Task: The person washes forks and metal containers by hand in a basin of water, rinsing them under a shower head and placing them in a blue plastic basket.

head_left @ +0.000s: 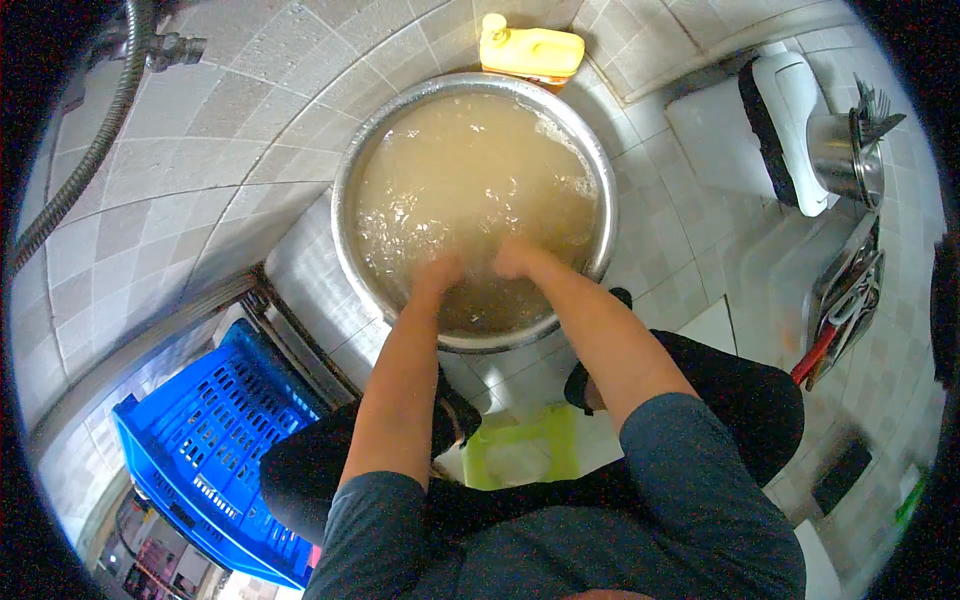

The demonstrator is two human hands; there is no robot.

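Observation:
A wide round metal tub (347, 240) stands on the tiled floor in front of me, filled with cloudy brownish water (470, 150). Both my arms reach down into it. My left hand (440, 268) is sunk in the water near the tub's near side, its fingers hidden. Close beside it on the right, my right hand (515, 258) is also under the surface past the wrist. The murky water hides whatever they touch. Ripples and some foam show on the surface, the foam along the right rim.
A yellow jug (532, 52) stands behind the tub by the wall. At left are a blue plastic crate (215, 450) and a metal hose (105, 130). At right sit a metal pot with forks (840, 155) and a rack of utensils (845, 300). A green stool (520, 447) is below me.

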